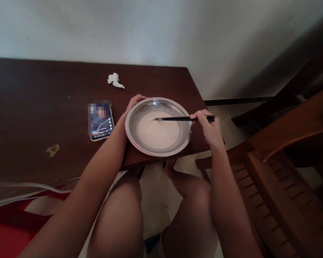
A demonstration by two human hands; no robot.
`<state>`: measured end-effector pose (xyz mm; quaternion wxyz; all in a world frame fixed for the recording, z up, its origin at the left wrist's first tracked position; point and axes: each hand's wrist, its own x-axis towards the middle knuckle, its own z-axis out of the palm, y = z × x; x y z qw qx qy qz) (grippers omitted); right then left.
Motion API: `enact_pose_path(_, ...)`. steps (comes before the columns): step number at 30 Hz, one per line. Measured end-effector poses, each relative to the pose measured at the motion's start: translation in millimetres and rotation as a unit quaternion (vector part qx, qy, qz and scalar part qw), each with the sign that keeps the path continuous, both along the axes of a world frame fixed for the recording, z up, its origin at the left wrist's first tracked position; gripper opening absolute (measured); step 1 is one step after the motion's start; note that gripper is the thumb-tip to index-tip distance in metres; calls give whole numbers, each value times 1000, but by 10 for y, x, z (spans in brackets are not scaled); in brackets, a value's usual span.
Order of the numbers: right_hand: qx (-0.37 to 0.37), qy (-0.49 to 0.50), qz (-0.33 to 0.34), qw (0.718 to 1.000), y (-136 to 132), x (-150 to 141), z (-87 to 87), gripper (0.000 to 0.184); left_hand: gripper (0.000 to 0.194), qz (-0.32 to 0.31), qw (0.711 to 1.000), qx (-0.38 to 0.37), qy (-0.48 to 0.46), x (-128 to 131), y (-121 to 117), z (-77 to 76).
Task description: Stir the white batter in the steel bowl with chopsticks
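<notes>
A shiny metal bowl (161, 152) stands near the front edge of the dark table, holding a pale, milky liquid (157, 135). My left hand (135, 103) is curled against the bowl's far left side, steadying it; some of its fingers are hidden behind the rim. Black chopsticks (176, 118) are gripped in my right hand (211, 129), over the bowl's right rim. They lie almost level across the bowl, pointing left, with their tips at the liquid's surface near its middle.
Left of the bowl lies a phone (102, 125) with its screen lit. Behind it is a crumpled white tissue (115, 80). The brown table (29, 107) meets a pale wall. A wooden chair (247, 179) stands at the right; a white cable (37, 185) runs at lower left.
</notes>
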<state>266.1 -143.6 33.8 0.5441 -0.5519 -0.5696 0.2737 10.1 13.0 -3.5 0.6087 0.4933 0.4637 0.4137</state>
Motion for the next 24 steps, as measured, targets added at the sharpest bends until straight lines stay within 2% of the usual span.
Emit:
enact_pose_path(4, 9, 11, -56, 998, -28, 94, -1, 44, 9, 33, 999, 15, 17, -6, -30, 13)
enact_pose_path(10, -21, -11, 56, 998, -37, -78, 33, 36, 10, 14, 1000, -14, 16, -6, -36, 26)
enact_pose_path(14, 12, -23, -31, 999, -43, 23, 40, 39, 9, 36, 998, 18, 37, -14, -26, 21)
enact_pose_path(16, 9, -4, -52, 999, -60, 99, 30, 44, 11, 41, 998, 32, 43, -22, -24, 14)
enact_pose_path(20, -24, 6, 19, 1000, -71, 25, 27, 42, 12, 30, 999, 20, 21, -23, -11, 1)
enact_pose_path(22, -29, -4, 61, 998, -54, -76, 43, 39, 10, 17, 1000, -17, 1, -13, -5, -2)
enact_pose_path(24, -17, -13, 68, 997, -35, -124, 58, 37, 10, 10, 998, -55, -19, -3, -4, -7)
